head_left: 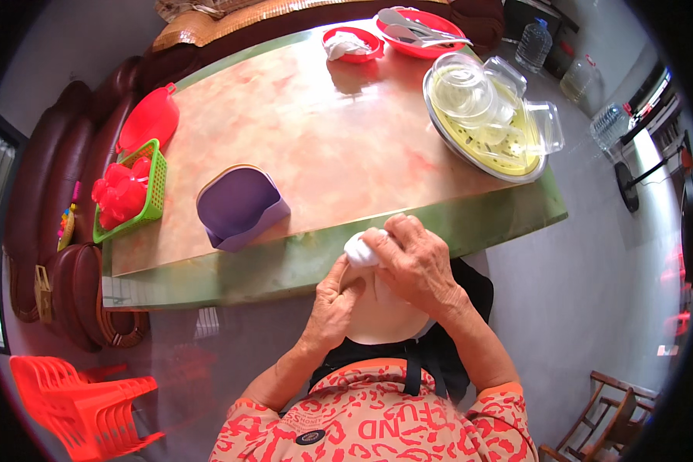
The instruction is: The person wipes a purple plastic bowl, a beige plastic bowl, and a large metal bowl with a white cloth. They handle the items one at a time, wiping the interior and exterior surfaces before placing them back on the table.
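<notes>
Seen from across the room, the person sits at the near edge of a table. The right hand has its fingers bent and pinches a white cloth, which lies at its nine to ten o'clock. The left hand is partly closed, gripping the side of a cream container; the cloth sits at its one o'clock. The container rests at the lap, between both hands, at the right hand's seven o'clock. From the hands: purple container, ten o'clock; yellow tray bearing clear cups, one o'clock.
</notes>
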Motion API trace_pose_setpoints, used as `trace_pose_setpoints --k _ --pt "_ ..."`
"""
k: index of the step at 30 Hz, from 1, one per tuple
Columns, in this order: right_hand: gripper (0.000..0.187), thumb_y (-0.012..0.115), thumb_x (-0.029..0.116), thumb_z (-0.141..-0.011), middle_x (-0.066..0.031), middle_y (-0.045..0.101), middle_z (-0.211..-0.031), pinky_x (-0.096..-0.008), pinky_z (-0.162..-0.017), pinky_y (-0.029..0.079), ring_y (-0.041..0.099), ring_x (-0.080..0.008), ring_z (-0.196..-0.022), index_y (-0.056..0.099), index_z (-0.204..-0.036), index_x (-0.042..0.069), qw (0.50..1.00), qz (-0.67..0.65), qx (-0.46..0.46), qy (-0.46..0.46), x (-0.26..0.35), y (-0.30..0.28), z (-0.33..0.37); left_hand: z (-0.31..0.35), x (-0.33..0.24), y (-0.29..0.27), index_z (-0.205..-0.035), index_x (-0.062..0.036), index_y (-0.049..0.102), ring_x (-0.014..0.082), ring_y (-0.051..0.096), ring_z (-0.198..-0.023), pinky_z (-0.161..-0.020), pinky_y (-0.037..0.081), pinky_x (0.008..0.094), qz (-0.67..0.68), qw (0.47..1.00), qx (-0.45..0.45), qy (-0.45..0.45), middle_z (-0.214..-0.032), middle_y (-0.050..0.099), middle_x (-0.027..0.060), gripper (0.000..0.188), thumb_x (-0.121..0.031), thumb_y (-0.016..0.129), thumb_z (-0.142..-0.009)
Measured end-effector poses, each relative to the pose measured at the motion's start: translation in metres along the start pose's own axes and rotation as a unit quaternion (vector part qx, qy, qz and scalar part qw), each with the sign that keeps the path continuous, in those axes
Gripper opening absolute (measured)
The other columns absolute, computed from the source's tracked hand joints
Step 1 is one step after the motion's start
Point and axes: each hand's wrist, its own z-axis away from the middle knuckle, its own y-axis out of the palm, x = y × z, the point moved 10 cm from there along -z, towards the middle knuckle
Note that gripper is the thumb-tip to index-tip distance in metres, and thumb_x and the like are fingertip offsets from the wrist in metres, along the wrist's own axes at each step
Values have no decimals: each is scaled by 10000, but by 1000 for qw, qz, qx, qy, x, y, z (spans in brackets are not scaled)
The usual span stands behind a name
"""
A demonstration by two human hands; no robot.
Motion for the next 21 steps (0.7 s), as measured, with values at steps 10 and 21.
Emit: trace_pose_setpoints --k 10,21 --pt "288 699 142 -779 -149 572 -884 -395 -686 496 603 -333 -781 608 -1022 17 949 -159 -23 271 -73 16 65 -3 -13 -2 -1326 -48 485 117 530 -1103 -972 423 269 13 999 -25 29 -1208 576 44 370 0 452 -961" --pt "336 707 169 -797 -189 543 -892 -416 -654 509 605 -376 -765 552 -1026 -21 955 -125 -19 267 -63 16 78 -1 -28 0 -1313 -61 503 116 533 -1079 -957 427 268 -71 993 -44 81 -1189 583 45 363 -1 472 -956"
